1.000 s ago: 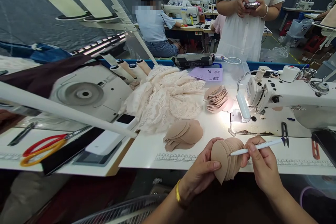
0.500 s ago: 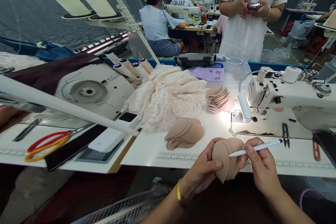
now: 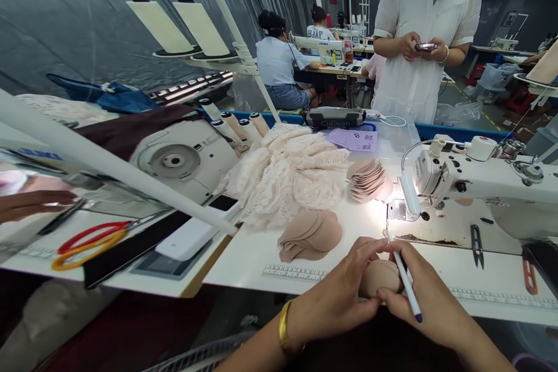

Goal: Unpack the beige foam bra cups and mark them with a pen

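Observation:
Both my hands meet at the table's front edge around a small stack of tan fabric pads (image 3: 380, 277). My left hand (image 3: 344, 296), with a gold bangle on the wrist, has its fingers wrapped round the stack's left side. My right hand (image 3: 425, 296) grips the stack's right side and also holds a white pen (image 3: 406, 286) that points down toward me. Much of the stack is hidden by my fingers. Another pile of tan pads (image 3: 311, 234) lies on the white table (image 3: 253, 256) just beyond my left hand.
A white sewing machine (image 3: 479, 180) with a lit lamp stands at right, black snips (image 3: 477, 242) before it. Cream lace (image 3: 288, 171) and a second pad stack (image 3: 368, 179) lie behind. Red and yellow scissors (image 3: 87, 239) are at left. A person in white (image 3: 418, 52) stands beyond.
The pad stack was fanned upright in my left hand; it is now pressed low between both hands. The pen swung from pointing left across the pads to pointing toward me. The view tilted up.

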Tool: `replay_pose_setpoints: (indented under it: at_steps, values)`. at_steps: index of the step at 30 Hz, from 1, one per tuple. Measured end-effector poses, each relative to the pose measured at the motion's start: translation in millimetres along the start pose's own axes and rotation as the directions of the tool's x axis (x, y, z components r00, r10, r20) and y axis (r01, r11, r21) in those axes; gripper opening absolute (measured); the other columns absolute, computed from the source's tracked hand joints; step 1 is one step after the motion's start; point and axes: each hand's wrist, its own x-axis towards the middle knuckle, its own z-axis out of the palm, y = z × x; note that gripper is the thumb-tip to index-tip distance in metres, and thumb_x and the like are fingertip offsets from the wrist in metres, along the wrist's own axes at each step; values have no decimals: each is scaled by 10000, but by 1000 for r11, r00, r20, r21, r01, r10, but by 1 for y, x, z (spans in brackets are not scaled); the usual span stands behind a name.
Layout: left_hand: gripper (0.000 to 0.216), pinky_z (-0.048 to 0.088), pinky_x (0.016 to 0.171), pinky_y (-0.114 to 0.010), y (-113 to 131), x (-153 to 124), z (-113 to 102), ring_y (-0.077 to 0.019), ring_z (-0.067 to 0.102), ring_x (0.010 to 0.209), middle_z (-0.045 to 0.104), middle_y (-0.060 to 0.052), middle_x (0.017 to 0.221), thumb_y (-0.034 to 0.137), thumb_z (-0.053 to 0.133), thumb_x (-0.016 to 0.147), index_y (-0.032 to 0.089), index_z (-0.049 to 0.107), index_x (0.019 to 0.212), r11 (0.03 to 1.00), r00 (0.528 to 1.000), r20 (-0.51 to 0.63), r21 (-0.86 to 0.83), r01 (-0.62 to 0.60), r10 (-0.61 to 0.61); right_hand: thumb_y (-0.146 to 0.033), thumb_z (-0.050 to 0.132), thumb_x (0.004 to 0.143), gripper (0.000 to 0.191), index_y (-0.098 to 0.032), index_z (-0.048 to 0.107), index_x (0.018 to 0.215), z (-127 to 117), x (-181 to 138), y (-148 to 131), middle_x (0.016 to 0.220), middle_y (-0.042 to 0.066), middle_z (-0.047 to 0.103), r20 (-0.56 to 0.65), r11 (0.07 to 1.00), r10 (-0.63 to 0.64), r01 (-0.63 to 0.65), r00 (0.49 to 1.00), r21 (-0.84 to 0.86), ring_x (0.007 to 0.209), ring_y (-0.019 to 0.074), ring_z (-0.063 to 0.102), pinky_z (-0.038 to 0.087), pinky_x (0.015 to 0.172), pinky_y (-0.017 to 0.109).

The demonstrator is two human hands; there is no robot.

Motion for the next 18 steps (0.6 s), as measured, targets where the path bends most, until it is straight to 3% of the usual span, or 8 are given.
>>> replay_pose_setpoints:
  at_steps: [2, 5, 7, 9, 12, 14, 16, 18]
  values:
    - [965, 524, 1058, -432, -6, -3, 6, -283, 608, 1245, 537, -97, 1434, -14, 728, 812, 417, 349, 1588, 1000, 998, -55, -5, -29, 28, -207, 731, 857, 472, -309, 542, 1278, 2, 3, 2, 1135, 20, 645, 6, 1000, -2, 2, 1000, 23, 974, 236, 633, 518, 858, 351]
    - [926, 453, 1166, -457, -24, -12, 15, -299, 538, 1368, 469, -101, 1537, 44, 813, 804, 397, 410, 1559, 993, 980, -191, -107, 43, -63, -263, 722, 875, 391, -298, 550, 1224, 6, 5, 15, 1045, 5, 611, -33, 990, 27, -22, 999, 137, 887, 212, 604, 504, 788, 321]
    - [934, 290, 1283, -463, -32, -16, 21, -310, 404, 1494, 437, -85, 1588, 103, 907, 744, 366, 469, 1526, 966, 916, -365, -246, 77, -167, -344, 729, 897, 374, -292, 549, 1220, 12, 6, 27, 1030, 10, 604, -140, 959, 72, -30, 987, 282, 870, 210, 602, 511, 765, 316]
    - [909, 188, 1322, -458, -34, -15, 28, -313, 331, 1545, 459, -84, 1585, 240, 958, 729, 330, 502, 1511, 863, 849, -431, -503, 54, -305, -434, 742, 902, 432, -287, 524, 1243, 22, 8, 37, 1042, 26, 617, -270, 891, 110, 25, 957, 454, 882, 222, 617, 532, 758, 326]
    - [727, 222, 1313, -497, -26, -7, 40, -341, 346, 1546, 525, -126, 1560, 506, 837, 860, 253, 566, 1486, 473, 894, -169, -880, 54, -416, -501, 743, 906, 535, -290, 461, 1308, 43, 9, 44, 1101, 59, 631, -400, 777, 122, 163, 909, 608, 933, 248, 648, 574, 779, 366]
    - [649, 230, 1314, -498, -22, -2, 48, -339, 377, 1534, 564, -130, 1545, 546, 756, 920, 226, 605, 1465, 235, 919, -35, -970, 64, -393, -473, 725, 937, 516, -300, 450, 1337, 56, 6, 44, 1177, 73, 625, -443, 785, 103, 201, 891, 586, 1004, 260, 662, 596, 835, 391]
    - [586, 252, 1312, -479, -22, -1, 52, -313, 451, 1494, 633, -113, 1481, 468, 737, 949, 229, 611, 1468, 117, 915, -25, -993, 25, -403, -418, 733, 949, 502, -312, 466, 1361, 64, 1, 41, 1281, 84, 606, -466, 861, 39, 207, 884, 464, 1134, 274, 648, 586, 941, 408]
    - [578, 322, 1283, -476, -25, -3, 52, -304, 544, 1421, 700, -110, 1390, 369, 744, 944, 225, 598, 1485, 77, 900, -24, -997, 11, -436, -387, 767, 933, 579, -319, 464, 1421, 65, -8, 39, 1383, 94, 569, -456, 929, -42, 203, 889, 310, 1261, 292, 595, 543, 1041, 419]
